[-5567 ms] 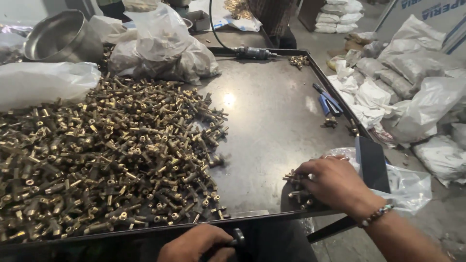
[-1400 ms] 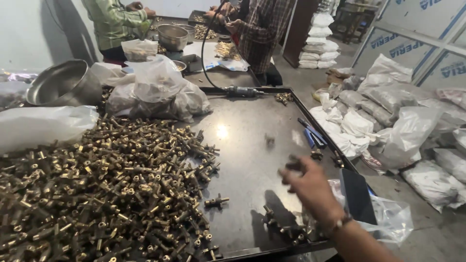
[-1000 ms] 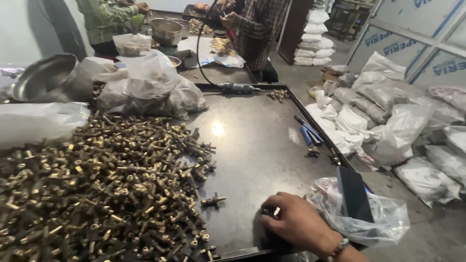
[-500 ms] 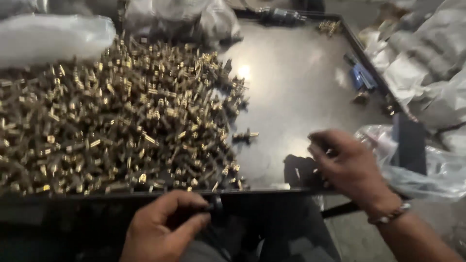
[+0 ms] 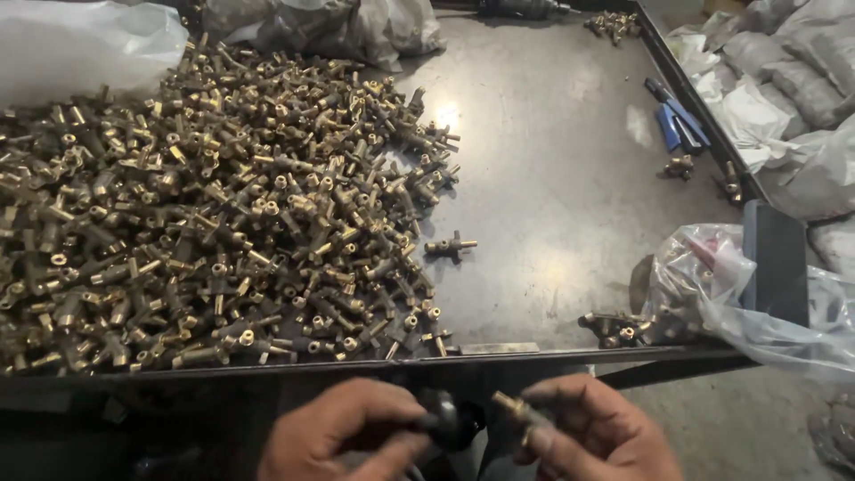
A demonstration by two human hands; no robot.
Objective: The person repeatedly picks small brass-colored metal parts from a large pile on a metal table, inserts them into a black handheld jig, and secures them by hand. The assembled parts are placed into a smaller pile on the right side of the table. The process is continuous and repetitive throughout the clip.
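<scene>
My left hand (image 5: 343, 436) is at the bottom edge, below the tray rim, closed around a black rounded tool (image 5: 448, 421). My right hand (image 5: 592, 436) is beside it and pinches a small brass fitting (image 5: 510, 405), its end pointing at the black tool. A large heap of brass fittings (image 5: 196, 214) covers the left half of the dark metal tray (image 5: 552, 160). One single fitting (image 5: 450, 245) lies apart from the heap. A few more fittings (image 5: 614, 328) lie at the tray's front right.
A clear plastic bag (image 5: 739, 294) hangs over the tray's right front corner. Blue tools (image 5: 677, 120) lie near the right rim. White filled bags (image 5: 793, 98) are stacked to the right, plastic bags (image 5: 80, 44) at the back left. A small fitting cluster (image 5: 613, 22) sits at the far rim.
My right hand left the tray's front right and came down below the rim with a brass fitting, meeting my left hand and the black tool. The camera tilted down.
</scene>
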